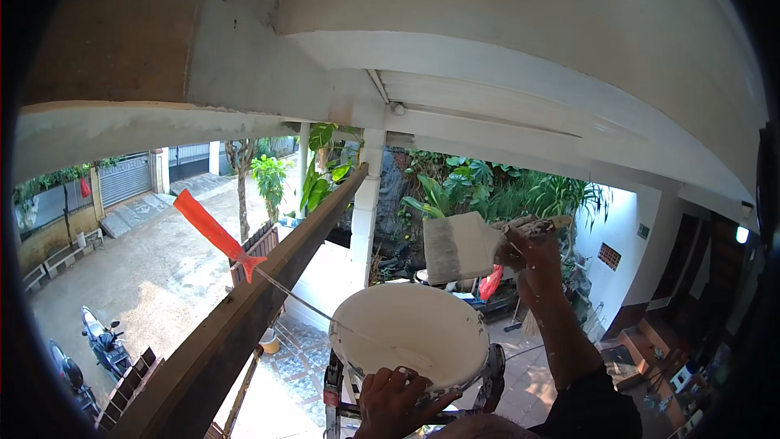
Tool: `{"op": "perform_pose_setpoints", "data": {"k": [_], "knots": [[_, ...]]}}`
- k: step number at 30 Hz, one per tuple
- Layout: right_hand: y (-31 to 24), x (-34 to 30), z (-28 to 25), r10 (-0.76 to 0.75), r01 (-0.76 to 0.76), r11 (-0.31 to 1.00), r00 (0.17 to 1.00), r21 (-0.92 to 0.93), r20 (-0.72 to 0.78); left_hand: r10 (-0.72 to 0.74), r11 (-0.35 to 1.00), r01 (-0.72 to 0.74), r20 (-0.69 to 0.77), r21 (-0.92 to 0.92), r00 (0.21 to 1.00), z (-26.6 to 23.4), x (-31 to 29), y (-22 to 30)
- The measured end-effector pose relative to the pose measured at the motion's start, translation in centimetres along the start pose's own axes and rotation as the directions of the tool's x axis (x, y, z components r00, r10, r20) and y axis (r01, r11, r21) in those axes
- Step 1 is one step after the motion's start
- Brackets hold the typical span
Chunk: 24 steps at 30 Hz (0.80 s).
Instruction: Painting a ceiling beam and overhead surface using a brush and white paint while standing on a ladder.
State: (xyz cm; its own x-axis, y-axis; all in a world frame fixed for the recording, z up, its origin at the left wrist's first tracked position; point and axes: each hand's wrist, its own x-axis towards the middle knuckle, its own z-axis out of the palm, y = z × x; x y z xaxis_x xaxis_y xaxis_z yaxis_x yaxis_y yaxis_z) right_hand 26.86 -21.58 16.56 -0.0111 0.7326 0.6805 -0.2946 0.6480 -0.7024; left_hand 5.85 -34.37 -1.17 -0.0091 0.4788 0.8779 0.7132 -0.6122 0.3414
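Note:
My right hand (532,256) is raised on the right, closed around the handle of a wide flat paintbrush (467,249). The brush's broad head is whitish with a grey band, and it points left, above the far right rim of a bucket. That white bucket (357,309) stands below and holds off-white paint, with smears on its outside. Gripping its near rim is my left hand (396,398), fingers over the edge. A thin rod with an orange handle (213,228) leans out of the bucket to the left; its lower end reaches into the paint.
The bucket sits atop a paint-spotted ladder (331,390). A long brown beam (268,284) runs diagonally on the left. Overhead are a pale ceiling (504,0) and a patchy grey beam. Far below lie a driveway with parked motorcycles (106,341), a tiled floor, plants and brick-red steps.

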Motion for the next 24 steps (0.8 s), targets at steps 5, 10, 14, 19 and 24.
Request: {"op": "perform_pose_setpoints", "data": {"k": [5,10,14,19,24], "knots": [[-7.5,3.7,6.7,-0.555,0.551,0.831,0.831,-0.08,-0.038,-0.006,1.0,0.004,0.063,0.024,0.998,-0.1,-0.2,-0.5],[-14.2,10.1,15.4,-0.885,0.892,0.451,0.45,-0.02,0.115,0.112,0.991,-0.112,-0.007,0.074,0.994,0.3,-0.7,-1.4],[-18.0,16.9,21.4,-0.918,0.955,0.24,0.282,-0.174,0.279,0.117,0.991,-0.114,-0.04,0.075,0.992,0.2,-0.5,-0.8],[-18.7,19.7,27.8,-0.958,0.936,0.008,0.108,-0.352,0.266,0.056,0.996,-0.059,0.053,0.064,0.997,0.1,-0.5,-0.6],[-18.7,19.3,26.5,-0.967,0.919,0.031,0.127,-0.393,0.221,0.035,0.997,-0.039,0.052,0.069,0.998,0.2,-0.7,-0.9]]}}
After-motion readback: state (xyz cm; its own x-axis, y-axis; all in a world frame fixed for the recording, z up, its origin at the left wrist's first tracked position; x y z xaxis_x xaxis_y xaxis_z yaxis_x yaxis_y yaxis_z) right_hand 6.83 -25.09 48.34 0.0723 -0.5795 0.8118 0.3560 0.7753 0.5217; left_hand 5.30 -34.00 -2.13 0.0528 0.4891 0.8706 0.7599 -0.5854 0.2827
